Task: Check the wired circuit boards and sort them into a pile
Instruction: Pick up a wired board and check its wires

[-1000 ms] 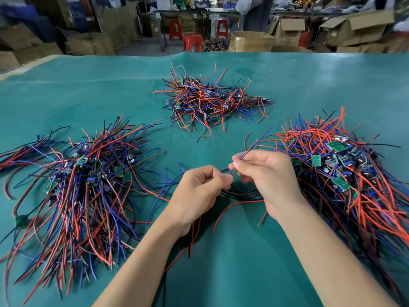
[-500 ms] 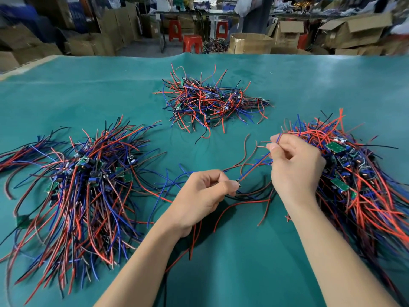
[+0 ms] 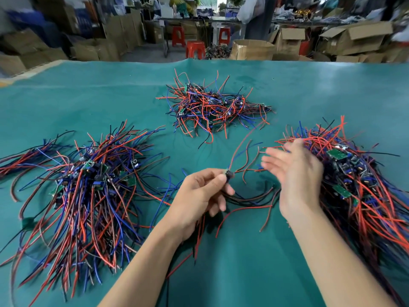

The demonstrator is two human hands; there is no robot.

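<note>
My left hand (image 3: 199, 193) pinches a small wired circuit board (image 3: 229, 173) between thumb and forefinger at the table's middle; its red, blue and black wires trail out to the right and toward me. My right hand (image 3: 294, 173) is blurred, its fingers spread straight and holding nothing, just left of the right pile of wired boards (image 3: 358, 173). A large pile of wired boards (image 3: 88, 185) lies at the left. A smaller tangled pile (image 3: 212, 107) sits farther back in the middle.
A teal mat (image 3: 254, 262) covers the table. Beyond its far edge stand cardboard boxes (image 3: 252, 49), red stools (image 3: 194, 48) and more cartons on a cluttered workshop floor. A person stands at the back.
My right hand let go of the wires and opened, fingers spread, moving off to the right. My left hand kept its pinch and the small board now shows at its fingertips.
</note>
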